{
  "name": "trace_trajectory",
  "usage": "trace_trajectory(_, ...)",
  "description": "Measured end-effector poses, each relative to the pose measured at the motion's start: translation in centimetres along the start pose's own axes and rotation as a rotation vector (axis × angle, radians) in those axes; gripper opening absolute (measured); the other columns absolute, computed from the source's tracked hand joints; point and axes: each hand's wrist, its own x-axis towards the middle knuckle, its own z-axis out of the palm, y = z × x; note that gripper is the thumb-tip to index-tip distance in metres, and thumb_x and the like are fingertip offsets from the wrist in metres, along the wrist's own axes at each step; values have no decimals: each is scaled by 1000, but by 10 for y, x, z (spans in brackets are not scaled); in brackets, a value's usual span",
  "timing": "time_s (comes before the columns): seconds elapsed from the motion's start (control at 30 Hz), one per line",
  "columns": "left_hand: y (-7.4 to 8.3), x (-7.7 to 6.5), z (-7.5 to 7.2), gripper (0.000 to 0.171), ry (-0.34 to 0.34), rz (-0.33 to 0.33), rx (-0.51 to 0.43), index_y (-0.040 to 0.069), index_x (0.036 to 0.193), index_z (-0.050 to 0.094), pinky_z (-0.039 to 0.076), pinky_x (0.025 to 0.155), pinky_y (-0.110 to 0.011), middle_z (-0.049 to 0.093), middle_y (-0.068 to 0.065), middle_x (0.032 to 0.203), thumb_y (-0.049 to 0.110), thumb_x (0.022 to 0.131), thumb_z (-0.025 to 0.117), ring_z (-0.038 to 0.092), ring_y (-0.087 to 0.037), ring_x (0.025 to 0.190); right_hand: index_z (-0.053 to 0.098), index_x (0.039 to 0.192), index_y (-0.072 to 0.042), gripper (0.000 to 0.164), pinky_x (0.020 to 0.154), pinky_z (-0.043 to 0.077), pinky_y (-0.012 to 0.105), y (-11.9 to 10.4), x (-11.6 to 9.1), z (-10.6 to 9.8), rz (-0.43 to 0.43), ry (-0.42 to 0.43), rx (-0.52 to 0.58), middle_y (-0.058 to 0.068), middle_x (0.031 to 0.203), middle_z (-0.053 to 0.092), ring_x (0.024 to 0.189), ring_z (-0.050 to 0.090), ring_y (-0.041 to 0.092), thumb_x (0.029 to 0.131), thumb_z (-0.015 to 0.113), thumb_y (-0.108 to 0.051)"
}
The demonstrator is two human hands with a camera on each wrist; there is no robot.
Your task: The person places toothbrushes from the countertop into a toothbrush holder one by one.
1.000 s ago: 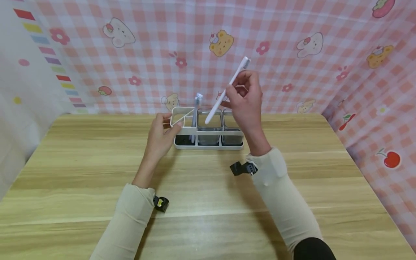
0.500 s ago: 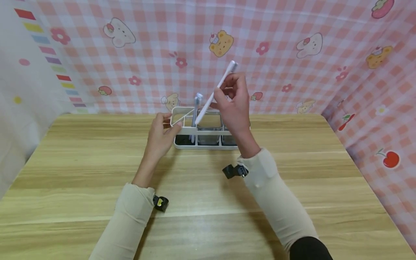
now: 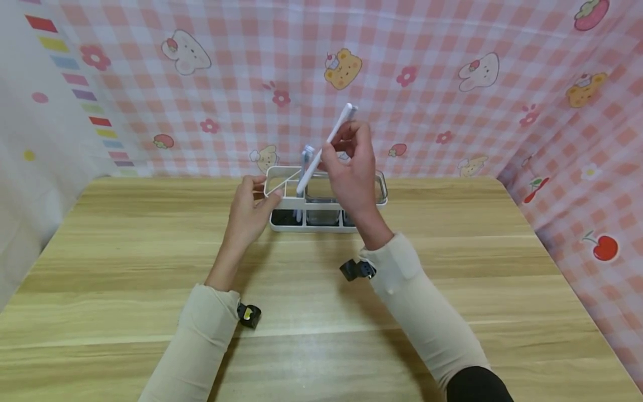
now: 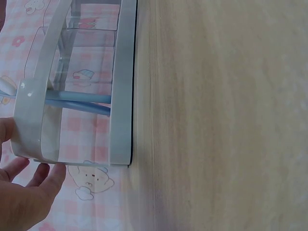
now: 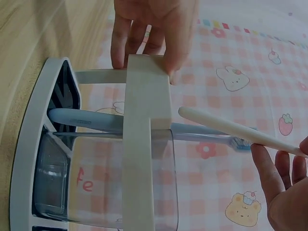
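A toothbrush holder (image 3: pixel 346 207) with a pale frame stands at the back of the table. My left hand (image 3: pixel 247 215) grips its left end, thumb at the front of the upper rim. A blue toothbrush (image 5: pixel 86 118) stands in the left part, bristles up; the left wrist view shows two blue handles (image 4: pixel 79 97) side by side there. My right hand (image 3: pixel 354 167) pinches a white toothbrush (image 5: pixel 216 125) by its upper part, tilted, head up. Its handle end is just above the holder's upper rim, close to the blue toothbrush.
A clear cup (image 5: pixel 101 178) sits in the holder's middle slot, and another clear cup (image 3: pixel 382 190) at the right is partly hidden by my right hand. The wooden table (image 3: pixel 301 312) spreads in front. A pink checked cloth (image 3: pixel 412 123) hangs right behind the holder.
My right hand has moved left and slightly down with the white toothbrush, whose handle end went from over the middle cup to the left part. The left hand stays put.
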Motion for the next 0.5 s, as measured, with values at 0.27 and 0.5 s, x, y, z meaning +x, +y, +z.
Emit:
trace_trajectory(0.27,0,0,0,47,-1,0,8,-9,133,47,51,102,-42,50,-26,128,15,97,66,53,-33,116,43,107,-3,18,70,63,40,5,-5,3,-13,-37,-14,14,100,51,93,58,38,95,52,7)
trace_trajectory(0.5,-1,1,-1,47,-3,-5,10,-9,134,47,50,103,-41,51,-25,128,15,97,66,53,-33,117,43,106,-2,19,69,63,46,10,-8,6,-14,-55,-20,16,100,52,91,59,29,95,55,8)
